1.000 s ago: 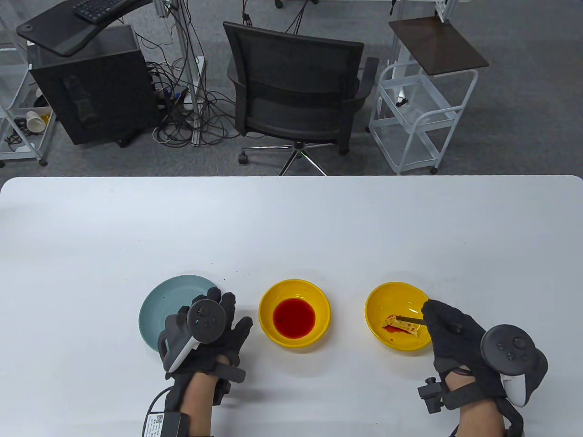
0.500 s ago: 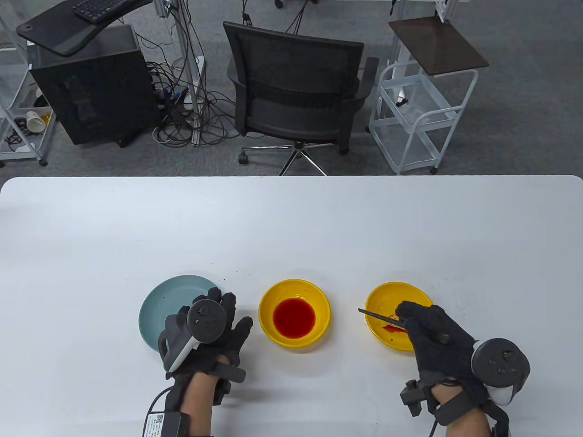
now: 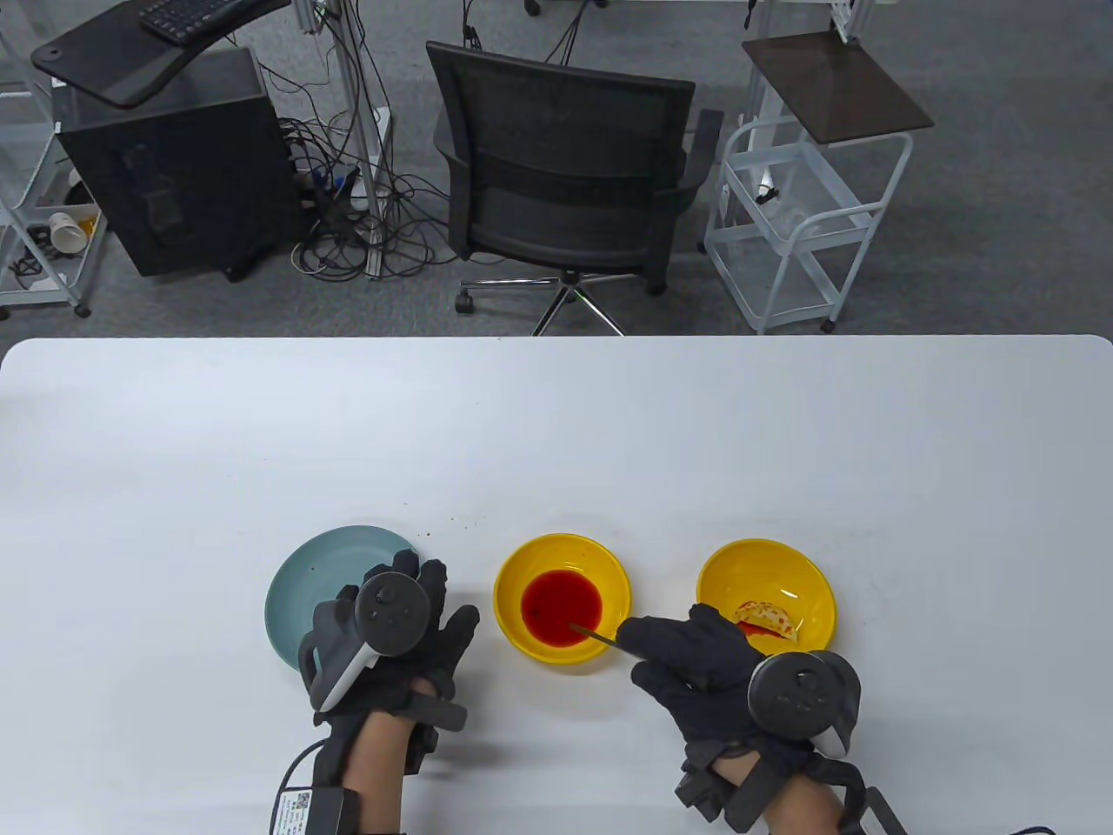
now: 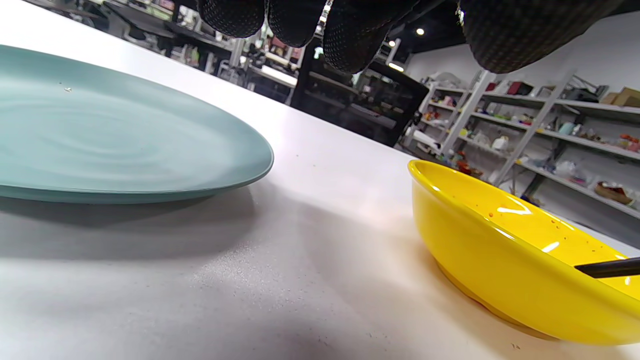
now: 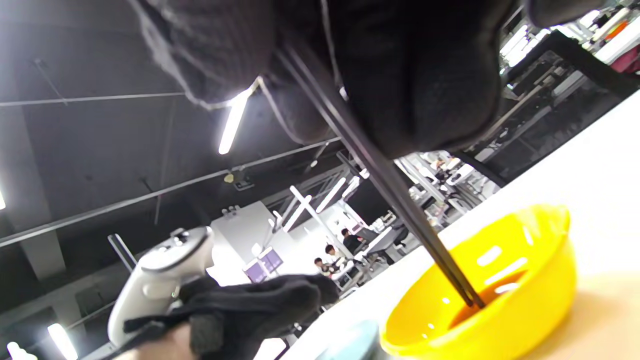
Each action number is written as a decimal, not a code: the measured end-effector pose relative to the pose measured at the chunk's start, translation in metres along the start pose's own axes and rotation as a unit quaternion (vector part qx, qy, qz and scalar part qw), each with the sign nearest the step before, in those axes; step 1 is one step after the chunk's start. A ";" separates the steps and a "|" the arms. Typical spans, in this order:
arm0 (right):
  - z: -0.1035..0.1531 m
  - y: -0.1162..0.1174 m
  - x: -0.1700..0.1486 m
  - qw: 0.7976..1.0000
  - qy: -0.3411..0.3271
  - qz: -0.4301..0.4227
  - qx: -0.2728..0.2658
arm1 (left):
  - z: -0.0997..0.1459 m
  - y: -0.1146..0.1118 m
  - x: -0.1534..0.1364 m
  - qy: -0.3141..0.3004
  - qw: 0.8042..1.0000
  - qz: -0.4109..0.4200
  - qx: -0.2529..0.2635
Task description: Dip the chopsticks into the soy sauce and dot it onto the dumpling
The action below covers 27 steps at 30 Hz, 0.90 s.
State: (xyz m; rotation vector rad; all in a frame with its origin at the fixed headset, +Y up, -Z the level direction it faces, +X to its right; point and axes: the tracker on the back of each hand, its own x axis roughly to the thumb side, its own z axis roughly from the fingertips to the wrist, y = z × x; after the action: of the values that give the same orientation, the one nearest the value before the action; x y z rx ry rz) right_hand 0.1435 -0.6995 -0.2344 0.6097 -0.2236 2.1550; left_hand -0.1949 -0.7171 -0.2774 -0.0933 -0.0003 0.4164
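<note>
My right hand [image 3: 687,648] grips a pair of dark chopsticks [image 3: 596,634] whose tips are in the red soy sauce [image 3: 561,606] of the middle yellow bowl [image 3: 513,635]. In the right wrist view the chopsticks [image 5: 390,192] run from my gloved fingers [image 5: 415,75] down into the sauce bowl [image 5: 500,310]. The dumpling [image 3: 767,618], spotted with red, lies in the right yellow bowl [image 3: 809,578]. My left hand [image 3: 409,635] rests flat and empty on the table, over the edge of a teal plate [image 3: 304,591]. In the left wrist view its fingertips [image 4: 295,20] hang above the table.
The teal plate [image 4: 100,140] and the sauce bowl [image 4: 480,240] flank a bare strip of white table [image 3: 556,435]. Small red specks dot the table behind the plate. An office chair [image 3: 565,174] and a white cart [image 3: 800,217] stand beyond the far edge.
My right hand has moved left with the chopsticks, from the dumpling bowl to the sauce bowl, and their tips now sit in the sauce. The left hand has not moved.
</note>
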 end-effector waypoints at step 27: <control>-0.001 0.010 -0.012 0.998 0.055 0.022 0.024 | -0.001 -0.002 0.000 -0.003 1.000 0.005 -0.003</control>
State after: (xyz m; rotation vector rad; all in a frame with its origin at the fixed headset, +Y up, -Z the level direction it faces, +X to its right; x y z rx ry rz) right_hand 0.1412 -0.7133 -0.2407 0.5149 -0.1262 2.2347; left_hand -0.1943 -0.7186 -0.2781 -0.0987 -0.0079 0.4268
